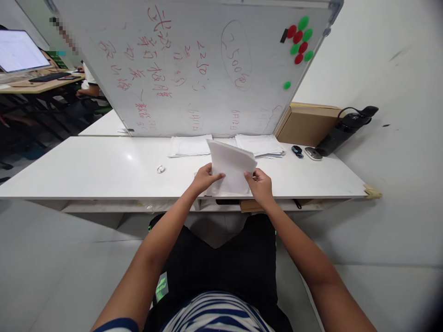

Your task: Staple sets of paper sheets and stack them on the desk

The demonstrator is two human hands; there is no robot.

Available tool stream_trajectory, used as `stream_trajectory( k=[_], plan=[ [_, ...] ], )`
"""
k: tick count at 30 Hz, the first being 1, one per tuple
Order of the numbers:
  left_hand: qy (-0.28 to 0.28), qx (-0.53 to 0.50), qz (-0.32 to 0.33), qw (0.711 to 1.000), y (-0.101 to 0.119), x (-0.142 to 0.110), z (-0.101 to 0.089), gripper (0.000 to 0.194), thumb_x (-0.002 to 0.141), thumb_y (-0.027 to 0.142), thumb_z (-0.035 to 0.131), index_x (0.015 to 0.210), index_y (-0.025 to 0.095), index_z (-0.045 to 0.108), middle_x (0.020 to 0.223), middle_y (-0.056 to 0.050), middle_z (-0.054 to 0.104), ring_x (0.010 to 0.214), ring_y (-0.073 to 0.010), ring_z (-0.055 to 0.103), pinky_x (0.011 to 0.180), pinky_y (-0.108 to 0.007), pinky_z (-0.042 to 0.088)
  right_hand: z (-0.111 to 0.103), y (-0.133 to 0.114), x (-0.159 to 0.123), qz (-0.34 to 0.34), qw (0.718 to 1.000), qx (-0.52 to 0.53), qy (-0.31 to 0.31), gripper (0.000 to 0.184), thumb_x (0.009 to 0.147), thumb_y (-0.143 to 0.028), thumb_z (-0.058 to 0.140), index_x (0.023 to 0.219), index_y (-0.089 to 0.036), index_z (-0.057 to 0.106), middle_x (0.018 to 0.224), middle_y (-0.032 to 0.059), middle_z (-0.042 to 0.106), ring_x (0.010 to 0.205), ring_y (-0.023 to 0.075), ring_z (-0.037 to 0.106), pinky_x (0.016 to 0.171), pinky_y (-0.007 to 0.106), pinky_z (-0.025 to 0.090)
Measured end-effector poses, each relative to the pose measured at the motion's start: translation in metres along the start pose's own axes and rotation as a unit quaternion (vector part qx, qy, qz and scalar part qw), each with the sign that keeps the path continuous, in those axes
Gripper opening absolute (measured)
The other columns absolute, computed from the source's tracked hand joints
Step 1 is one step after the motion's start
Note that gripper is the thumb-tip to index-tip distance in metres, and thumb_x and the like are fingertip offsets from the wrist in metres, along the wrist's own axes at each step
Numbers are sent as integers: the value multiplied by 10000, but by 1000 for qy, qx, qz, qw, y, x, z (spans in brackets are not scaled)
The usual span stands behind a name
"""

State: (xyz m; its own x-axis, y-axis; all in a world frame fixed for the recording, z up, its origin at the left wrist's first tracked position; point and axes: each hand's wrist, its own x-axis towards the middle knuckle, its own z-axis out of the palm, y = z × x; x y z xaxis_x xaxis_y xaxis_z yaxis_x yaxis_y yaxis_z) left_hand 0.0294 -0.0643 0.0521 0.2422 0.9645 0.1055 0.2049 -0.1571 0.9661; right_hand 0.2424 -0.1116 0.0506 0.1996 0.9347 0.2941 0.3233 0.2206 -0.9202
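A stack of white paper sheets [231, 166] is held up at a tilt over the front of the desk, between my two hands. My left hand [205, 179] is closed on its left edge, thumb across the near face. On the right edge my right hand [259, 185] grips it the same way, with the fingers partly hidden behind. Beyond it, one pile of paper [192, 145] lies to the left and another pile of paper [261, 145] to the right, both at the foot of the whiteboard [214, 110].
On the white desk [104, 170] sits a small white coiled item [161, 169]. At the right are a dark watch [297, 151], a mouse [313, 153], a black bottle [346, 131] and a cardboard box [309, 124]. Another person's arm [90, 87] shows at far left.
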Motion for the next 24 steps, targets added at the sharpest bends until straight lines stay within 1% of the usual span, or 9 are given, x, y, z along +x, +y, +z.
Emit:
stream_trajectory(
  k=[2, 4, 7, 8, 11, 14, 16, 20, 24],
  plan=[
    [3, 39, 0, 999, -4, 1, -1, 392, 723, 431, 703, 1013, 174, 645, 1017, -82, 690, 904, -244, 640, 771, -348, 509, 3, -3, -3, -22, 999, -12, 31, 317, 799, -484, 576, 888, -186, 638, 790, 10, 626, 692, 151, 549, 638, 273, 436],
    [29, 87, 5, 996, -7, -1, -1, 353, 745, 434, 675, 995, 188, 636, 997, -72, 684, 900, -242, 632, 759, -344, 499, 5, -3, -4, 0, 999, -9, 30, 309, 780, -467, 596, 875, -176, 636, 770, 15, 630, 708, 165, 559, 650, 284, 442],
    [70, 126, 9, 990, -6, -8, 4, 364, 740, 426, 678, 1016, 203, 597, 991, -59, 669, 901, -238, 617, 739, -333, 488, 2, -3, -5, 84, 995, 27, -41, 322, 730, -441, 652, 889, -161, 642, 767, 28, 658, 717, 190, 585, 657, 311, 458],
    [70, 116, 11, 991, -5, -10, 5, 382, 735, 421, 684, 1032, 204, 585, 1002, -59, 664, 907, -235, 614, 736, -327, 486, 0, -4, -4, 89, 993, 39, -65, 329, 716, -433, 667, 898, -160, 646, 819, 43, 677, 764, 205, 601, 691, 324, 467],
    [33, 50, 30, 998, -3, -12, 9, 411, 718, 396, 708, 1043, 185, 572, 1015, -67, 661, 925, -224, 610, 749, -309, 483, -5, -12, -2, 13, 992, 54, -117, 339, 706, -405, 683, 953, -175, 656, 1074, 85, 673, 973, 244, 603, 840, 365, 462],
    [2, 5, 53, 999, -1, -7, 5, 447, 720, 359, 703, 1094, 156, 566, 970, -84, 671, 886, -212, 622, 743, -302, 481, -7, -20, 1, -22, 987, 41, -152, 343, 734, -359, 646, 1032, -193, 669, 1142, 88, 659, 1028, 252, 604, 900, 389, 450],
    [-15, -15, 57, 998, 1, -2, -2, 532, 742, 356, 678, 1209, 147, 530, 958, -96, 678, 841, -206, 632, 726, -307, 485, -7, -23, 3, -5, 988, 38, -153, 324, 753, -341, 613, 1033, -195, 687, 1098, 82, 681, 1016, 255, 619, 906, 397, 456],
    [-60, -71, 63, 994, 11, 2, -15, 691, 757, 369, 682, 1370, 182, 425, 1077, -123, 678, 912, -231, 644, 773, -335, 497, -7, -22, 4, -46, 984, 40, -167, 348, 760, -398, 630, 1035, -198, 701, 1109, 78, 682, 1046, 282, 613, 909, 401, 467],
    [-32, -87, 47, 995, 24, 0, -13, 466, 699, 405, 743, 1080, 152, 653, 1034, -111, 696, 936, -265, 643, 789, -364, 511, -3, -20, 3, 19, 995, 27, -95, 415, 803, -497, 589, 1037, -171, 698, 1016, 90, 710, 975, 296, 638, 834, 417, 502]
  ],
)
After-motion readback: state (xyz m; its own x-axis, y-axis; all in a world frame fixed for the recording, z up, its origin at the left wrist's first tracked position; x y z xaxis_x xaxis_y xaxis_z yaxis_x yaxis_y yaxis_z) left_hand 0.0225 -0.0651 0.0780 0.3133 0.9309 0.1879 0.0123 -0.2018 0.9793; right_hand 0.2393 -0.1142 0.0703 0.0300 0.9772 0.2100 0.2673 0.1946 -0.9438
